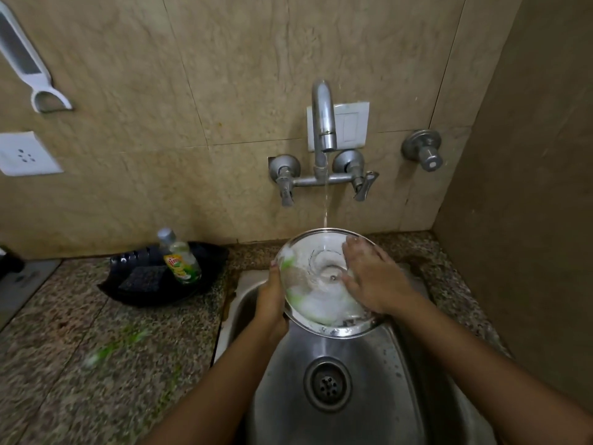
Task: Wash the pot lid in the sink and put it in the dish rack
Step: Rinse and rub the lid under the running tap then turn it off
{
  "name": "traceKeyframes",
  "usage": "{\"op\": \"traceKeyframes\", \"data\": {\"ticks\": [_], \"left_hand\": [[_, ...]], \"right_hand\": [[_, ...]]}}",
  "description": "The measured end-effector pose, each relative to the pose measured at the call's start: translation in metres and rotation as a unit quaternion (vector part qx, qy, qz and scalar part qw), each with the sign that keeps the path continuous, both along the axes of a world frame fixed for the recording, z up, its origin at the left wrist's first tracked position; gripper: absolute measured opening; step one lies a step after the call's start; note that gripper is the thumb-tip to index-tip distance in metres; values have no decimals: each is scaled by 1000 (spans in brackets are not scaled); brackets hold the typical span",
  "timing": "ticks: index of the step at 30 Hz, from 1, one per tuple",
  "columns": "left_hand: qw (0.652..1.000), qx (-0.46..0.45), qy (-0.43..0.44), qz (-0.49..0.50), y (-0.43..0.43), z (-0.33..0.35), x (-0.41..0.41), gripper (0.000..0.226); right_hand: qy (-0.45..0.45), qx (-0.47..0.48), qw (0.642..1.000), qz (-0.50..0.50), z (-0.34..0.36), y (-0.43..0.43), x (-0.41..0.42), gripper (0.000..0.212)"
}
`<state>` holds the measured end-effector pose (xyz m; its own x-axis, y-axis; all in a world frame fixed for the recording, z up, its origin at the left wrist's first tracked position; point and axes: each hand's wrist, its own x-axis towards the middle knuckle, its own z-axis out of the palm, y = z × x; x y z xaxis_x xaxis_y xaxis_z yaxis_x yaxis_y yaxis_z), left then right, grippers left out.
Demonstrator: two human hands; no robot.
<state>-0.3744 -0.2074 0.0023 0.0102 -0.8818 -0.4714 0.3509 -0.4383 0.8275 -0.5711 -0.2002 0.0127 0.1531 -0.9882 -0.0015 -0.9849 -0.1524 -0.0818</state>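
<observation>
The glass pot lid (317, 284) with a steel rim is tilted over the steel sink (362, 354), its underside facing me, with white foam on its lower part. My left hand (272, 300) grips the lid's left rim. My right hand (372, 277) lies flat with spread fingers on the lid's right side. A thin stream of water falls from the tap (324, 123) onto the top of the lid. No dish rack is in view.
A black tray (205, 274) on the granite counter (96, 348) left of the sink holds a dish-soap bottle (181, 256) and a dark scrub pad (144, 277). Tap handles and a wall valve (423, 150) stick out from the tiled wall. A wall closes in on the right.
</observation>
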Motion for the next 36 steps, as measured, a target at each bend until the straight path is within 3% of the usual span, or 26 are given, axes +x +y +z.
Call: {"op": "traceKeyframes", "data": {"ticks": [2, 5, 7, 9, 12, 14, 16, 19, 23, 25, 28, 30, 33, 36], "left_hand": [[1000, -5, -12, -24, 5, 10, -12, 60], [998, -14, -47, -34, 2, 14, -19, 58], [999, -2, -49, -21, -8, 0, -9, 72], [999, 21, -26, -12, -11, 2, 2, 83], [999, 16, -31, 7, -7, 11, 3, 60], [1000, 10, -25, -5, -4, 8, -1, 57], [1000, -3, -24, -16, -1, 10, -9, 59], [998, -24, -54, -20, -3, 15, -12, 56], [997, -21, -67, 10, -9, 14, 0, 57], [994, -41, -96, 27, -10, 12, 8, 55], [995, -50, -79, 20, -6, 9, 6, 49], [997, -50, -63, 4, -3, 4, -1, 51], [996, -63, -65, -11, -3, 5, -11, 53], [994, -50, -90, 29, -8, 14, -10, 54]], "right_hand": [[-36, -15, 999, -9, 2, -18, 18, 77], [-85, 23, 985, 151, 8, -8, 52, 62], [-86, 63, 963, 248, 9, 18, 52, 59], [-60, 77, 954, 284, 3, 33, 30, 58], [-10, 43, 985, 166, 0, 21, -9, 61], [19, -12, 998, 64, 1, -2, -12, 70], [-17, -56, 998, 24, 4, -22, 10, 66], [-98, -47, 987, 115, 9, -20, 57, 64], [-67, 12, 959, 275, 3, 23, 36, 58], [-24, 3, 970, 243, -4, 29, 2, 58], [-3, -39, 998, 53, -6, 8, -23, 63], [-22, -76, 997, -14, -3, -10, -6, 66], [-101, -91, 990, 23, 2, -18, 45, 66], [-109, -42, 976, 186, 3, 16, 71, 63]]}}
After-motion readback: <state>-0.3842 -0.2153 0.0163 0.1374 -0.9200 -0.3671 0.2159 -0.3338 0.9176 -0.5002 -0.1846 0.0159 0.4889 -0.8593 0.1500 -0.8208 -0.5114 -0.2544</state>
